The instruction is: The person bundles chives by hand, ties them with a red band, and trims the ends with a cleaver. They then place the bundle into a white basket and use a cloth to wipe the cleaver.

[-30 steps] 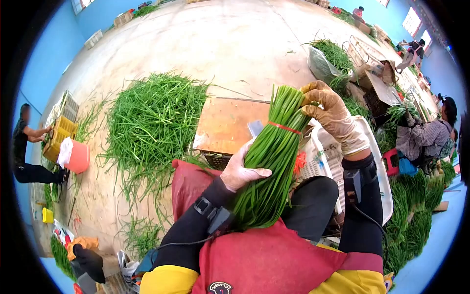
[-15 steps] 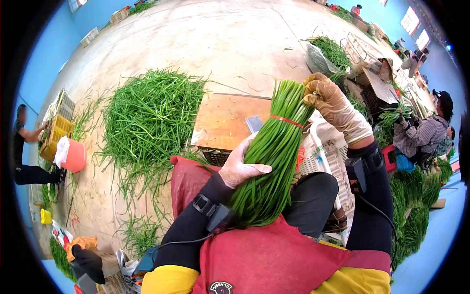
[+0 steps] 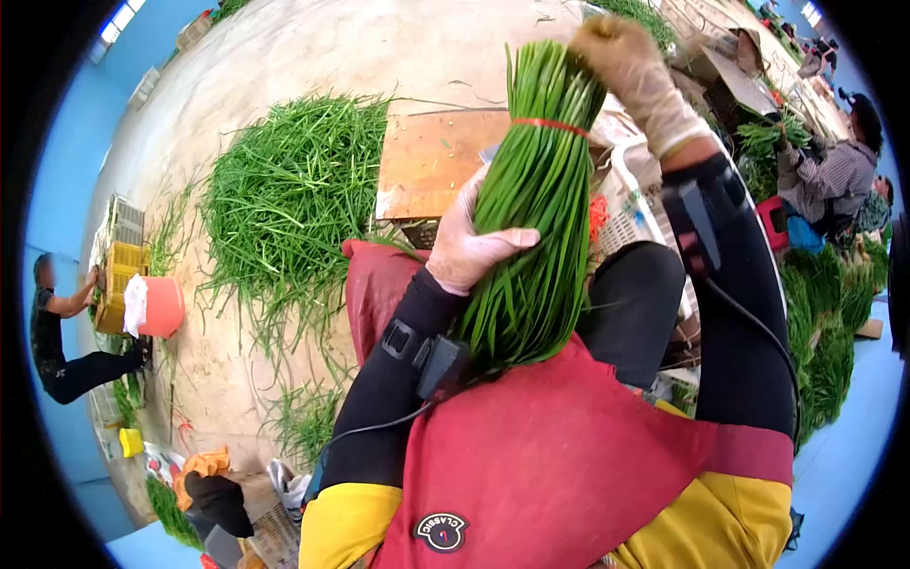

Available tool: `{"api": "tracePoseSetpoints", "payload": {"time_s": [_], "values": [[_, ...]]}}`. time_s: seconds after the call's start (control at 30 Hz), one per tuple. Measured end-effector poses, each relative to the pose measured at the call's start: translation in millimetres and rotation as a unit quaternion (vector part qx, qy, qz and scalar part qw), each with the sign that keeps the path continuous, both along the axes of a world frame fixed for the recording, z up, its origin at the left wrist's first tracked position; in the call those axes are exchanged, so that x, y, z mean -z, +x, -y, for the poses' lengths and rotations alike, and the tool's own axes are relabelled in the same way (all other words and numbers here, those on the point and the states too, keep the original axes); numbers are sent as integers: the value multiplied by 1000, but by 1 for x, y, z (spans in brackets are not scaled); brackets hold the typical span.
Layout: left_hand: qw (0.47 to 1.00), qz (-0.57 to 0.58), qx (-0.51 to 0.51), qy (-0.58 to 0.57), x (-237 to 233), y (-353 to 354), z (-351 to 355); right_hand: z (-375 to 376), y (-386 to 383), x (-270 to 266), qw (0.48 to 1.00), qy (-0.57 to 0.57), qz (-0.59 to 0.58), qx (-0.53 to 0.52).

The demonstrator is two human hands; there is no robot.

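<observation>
A thick bunch of garlic chives point(image 3: 536, 209) stands tilted in front of me, with a red band point(image 3: 550, 123) round its upper part. My left hand point(image 3: 474, 237), in a thin pale glove, is wrapped round the middle of the bunch, thumb across its front. The leafy lower end rests against my red apron point(image 3: 559, 446). My right hand point(image 3: 616, 57), in a loose gloved covering, is raised at the top right of the bunch beside the pale stem ends. Its fingers are curled closed and slightly blurred; what they hold, if anything, is hidden.
A wooden board point(image 3: 427, 171) on a crate lies beyond my left hand, beside a large heap of loose chives point(image 3: 294, 199). A white basket point(image 3: 630, 199) stands by my right knee. One person handles a yellow crate point(image 3: 123, 270) at left; another person point(image 3: 834, 171) sits at right.
The bunch and both hands have risen in view. My right hand has gone up, staying by the stem ends. My left hand keeps its grip, and the view has shifted.
</observation>
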State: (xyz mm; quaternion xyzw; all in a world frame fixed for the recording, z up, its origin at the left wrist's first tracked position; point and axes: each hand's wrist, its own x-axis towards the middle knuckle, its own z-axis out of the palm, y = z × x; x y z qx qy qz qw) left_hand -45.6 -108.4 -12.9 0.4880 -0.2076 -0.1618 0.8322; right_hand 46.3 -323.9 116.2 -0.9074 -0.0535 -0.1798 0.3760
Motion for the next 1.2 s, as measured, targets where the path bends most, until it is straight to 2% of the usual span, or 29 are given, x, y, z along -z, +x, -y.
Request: {"api": "tracePoseSetpoints", "payload": {"time_s": [0.03, 0.07, 0.1, 0.13, 0.17, 0.2, 0.23, 0.27, 0.3, 0.37, 0.43, 0.47, 0.53, 0.57, 0.63, 0.67, 0.7, 0.73, 0.77, 0.87, 1.0, 1.1, 1.2], "values": [[1000, 0, -6, -7, 4, 1, -2, 33, 31, 16, 997, -1, 56, 54], [1000, 5, -16, -1, 2, 3, -6, 42, 39, 16, 951, -231, 149, 141], [1000, 10, -26, 5, -3, 4, -13, 45, 39, 14, 837, -446, 229, 217], [999, 15, -48, 16, -9, 7, -19, 42, 29, 13, 980, -14, 190, 53], [997, 18, -81, 0, -9, 12, -24, 41, 17, 10, 892, 420, 110, -124], [994, 12, -109, 3, -14, 17, -31, 64, 1, 11, 989, 104, 100, -39], [991, 6, -137, 4, -19, 21, -37, 48, -20, 13, 988, 106, 101, -43], [984, 29, -176, -12, -17, 29, -41, 24, -44, 18, 974, 210, -15, -85], [973, 50, -223, -14, -22, 34, -43, 11, -56, 25, 934, 309, -128, -125], [966, 37, -253, -46, -19, 48, -47, 8, -23, 123, 944, 244, -38, -216], [958, 7, -263, -117, -25, 51, -41, -40, -99, 79, 973, 48, 6, -225], [955, 15, -259, -144, -28, 49, -38, -50, -105, 79, 974, 49, 10, -222], [951, 17, -254, -173, -48, 35, -32, -60, -109, 82, 949, 190, 76, -240], [964, 54, -212, -153, -54, 33, -39, -56, -108, 79, 948, 193, 79, -240], [959, 130, -224, -116, -63, 31, -59, -42, -103, 65, 912, 336, 12, -235], [968, 149, -148, -134, -58, 46, -83, -38, -102, 57, 906, 332, 73, -250], [976, 130, -150, -86, -90, 24, -84, -34, -99, 55, 903, 323, 115, -260], [955, 122, -269, -18, -91, 37, -107, -28, -99, 56, 887, 362, 83, -276], [950, 186, -251, 21, -91, 52, -121, -22, -97, 56, 868, 399, 53, -290], [950, 196, -237, 47, -86, 55, -136, -26, -88, 75, 831, 457, -25, -316], [964, 143, -221, 39, -23, 54, -136, -44, -91, 87, 866, 386, -123, -293], [967, 115, -227, 14, 24, 45, -127, -48, -102, 77, 917, 222, -206, -259], [958, 102, -268, -10, 52, 43, -119, -35, -114, 73, 924, 88, -296, -227]]}}
